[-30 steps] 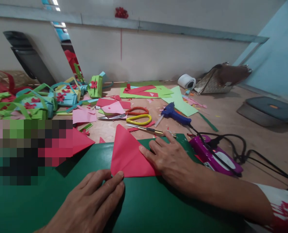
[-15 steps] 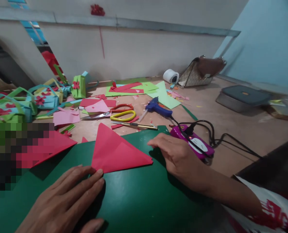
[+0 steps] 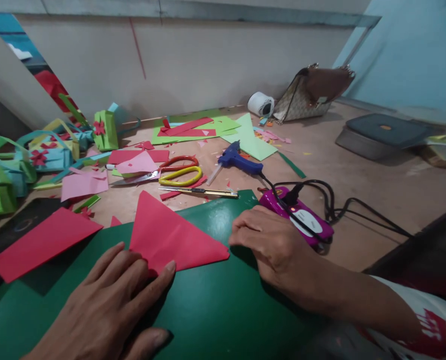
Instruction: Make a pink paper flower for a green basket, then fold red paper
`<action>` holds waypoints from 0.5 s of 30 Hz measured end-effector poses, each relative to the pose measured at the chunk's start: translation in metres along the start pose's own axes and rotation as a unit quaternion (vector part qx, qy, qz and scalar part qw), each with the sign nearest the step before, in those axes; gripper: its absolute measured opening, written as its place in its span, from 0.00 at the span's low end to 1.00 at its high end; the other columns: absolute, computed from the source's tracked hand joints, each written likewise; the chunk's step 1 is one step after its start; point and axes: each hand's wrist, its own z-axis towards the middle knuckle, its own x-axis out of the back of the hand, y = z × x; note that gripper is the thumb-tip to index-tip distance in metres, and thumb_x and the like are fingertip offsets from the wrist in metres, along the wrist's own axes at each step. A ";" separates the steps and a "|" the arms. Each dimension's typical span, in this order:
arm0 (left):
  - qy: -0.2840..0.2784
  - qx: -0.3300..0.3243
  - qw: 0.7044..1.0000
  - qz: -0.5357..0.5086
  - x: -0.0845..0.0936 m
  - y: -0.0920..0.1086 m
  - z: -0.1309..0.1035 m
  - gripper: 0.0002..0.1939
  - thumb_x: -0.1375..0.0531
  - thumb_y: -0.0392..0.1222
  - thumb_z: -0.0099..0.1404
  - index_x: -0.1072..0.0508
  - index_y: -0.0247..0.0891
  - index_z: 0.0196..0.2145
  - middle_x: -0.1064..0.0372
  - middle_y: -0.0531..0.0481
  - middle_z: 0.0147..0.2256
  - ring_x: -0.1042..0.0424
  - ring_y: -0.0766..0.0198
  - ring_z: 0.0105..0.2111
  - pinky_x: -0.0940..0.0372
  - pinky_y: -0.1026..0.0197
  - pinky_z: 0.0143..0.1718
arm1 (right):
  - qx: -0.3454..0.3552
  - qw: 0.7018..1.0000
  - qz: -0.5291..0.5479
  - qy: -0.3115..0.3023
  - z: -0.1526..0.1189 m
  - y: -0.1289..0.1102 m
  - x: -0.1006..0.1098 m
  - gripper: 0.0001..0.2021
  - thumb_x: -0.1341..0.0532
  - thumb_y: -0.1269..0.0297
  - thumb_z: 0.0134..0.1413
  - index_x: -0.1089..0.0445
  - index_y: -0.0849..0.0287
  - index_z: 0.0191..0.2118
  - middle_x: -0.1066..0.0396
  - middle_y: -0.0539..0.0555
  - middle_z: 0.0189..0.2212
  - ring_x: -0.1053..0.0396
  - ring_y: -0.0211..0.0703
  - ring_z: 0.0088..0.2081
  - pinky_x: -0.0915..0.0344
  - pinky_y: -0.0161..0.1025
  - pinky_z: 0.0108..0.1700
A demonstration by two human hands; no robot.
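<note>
A red sheet of paper folded into a triangle (image 3: 173, 237) lies on a green board (image 3: 200, 310). My left hand (image 3: 110, 295) rests on its lower left edge, fingers spread, the index fingertip pressing near the bottom fold. Just off the paper's right-hand tip is my right hand (image 3: 271, 245), its fingers curled in with nothing visible in them; their undersides are hidden. Another folded red paper (image 3: 46, 242) sits to the left, partly over a dark flat object (image 3: 27, 212).
Beyond the board lie scissors (image 3: 181, 175), a utility knife (image 3: 200, 191), a blue glue gun (image 3: 240, 159) and paper scraps. A purple power strip (image 3: 301, 220) with black cords is at right. Small paper bags (image 3: 104, 130) stand left; a handbag (image 3: 316, 92) and dark case (image 3: 384, 135) sit farther back.
My left index finger has slid right along the paper's lower edge. My right hand has moved down, closer to the triangle's tip, with fingers more curled. The view has shifted slightly.
</note>
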 end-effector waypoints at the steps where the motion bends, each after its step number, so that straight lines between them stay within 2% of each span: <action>1: 0.005 -0.001 1.000 -0.003 -0.001 -0.001 0.000 0.23 0.48 0.58 0.66 0.33 0.44 0.53 0.34 0.49 0.35 0.39 0.54 0.38 0.48 0.45 0.49 | 0.005 1.000 -0.002 0.006 0.000 0.000 0.000 0.17 0.52 0.84 0.50 0.30 0.61 0.26 0.30 0.55 0.28 0.35 0.40 0.32 0.40 0.38 0.34; 4: 0.025 -0.001 1.000 -0.012 -0.002 -0.003 -0.001 0.18 0.46 0.53 0.66 0.30 0.44 0.49 0.33 0.49 0.34 0.37 0.55 0.38 0.47 0.45 0.49 | 0.002 1.000 0.002 0.013 0.000 0.000 0.000 0.16 0.52 0.84 0.50 0.32 0.61 0.24 0.31 0.55 0.28 0.36 0.40 0.31 0.41 0.39 0.35; 6: 0.043 0.003 0.999 -0.021 -0.003 -0.006 -0.003 0.10 0.45 0.46 0.67 0.30 0.45 0.44 0.32 0.50 0.33 0.36 0.57 0.37 0.43 0.48 0.48 | -0.016 1.000 0.008 0.010 -0.001 -0.001 0.000 0.15 0.51 0.84 0.51 0.31 0.61 0.28 0.30 0.55 0.28 0.36 0.41 0.32 0.41 0.39 0.35; 8: 0.071 0.029 0.997 -0.019 -0.002 -0.011 -0.005 0.07 0.45 0.42 0.67 0.31 0.46 0.43 0.32 0.50 0.36 0.34 0.58 0.38 0.40 0.52 0.45 | -0.028 1.000 0.011 0.003 -0.001 -0.002 0.000 0.15 0.51 0.84 0.50 0.31 0.62 0.33 0.30 0.55 0.29 0.35 0.42 0.32 0.40 0.40 0.36; 10: 0.093 0.099 0.991 0.003 0.001 -0.015 -0.004 0.12 0.44 0.47 0.66 0.33 0.45 0.47 0.32 0.48 0.40 0.32 0.56 0.41 0.36 0.53 0.44 | -0.024 1.000 0.012 0.008 -0.002 -0.003 0.000 0.15 0.50 0.84 0.49 0.31 0.63 0.38 0.30 0.55 0.29 0.35 0.42 0.32 0.40 0.41 0.36; 13: 0.092 0.195 0.976 0.033 0.003 -0.020 0.005 0.26 0.45 0.58 0.63 0.38 0.42 0.54 0.31 0.46 0.44 0.30 0.51 0.43 0.32 0.52 0.40 | -0.015 1.000 0.003 0.025 -0.003 -0.004 -0.001 0.18 0.49 0.85 0.47 0.33 0.65 0.43 0.29 0.54 0.31 0.33 0.42 0.33 0.41 0.44 0.42; 15: 0.071 0.161 0.984 0.025 0.002 -0.019 0.012 0.29 0.46 0.57 0.64 0.42 0.40 0.57 0.29 0.46 0.41 0.28 0.54 0.39 0.30 0.55 0.35 | -0.023 0.999 -0.008 0.022 -0.005 -0.005 -0.002 0.20 0.49 0.86 0.47 0.34 0.64 0.45 0.28 0.54 0.33 0.32 0.43 0.35 0.43 0.47 0.47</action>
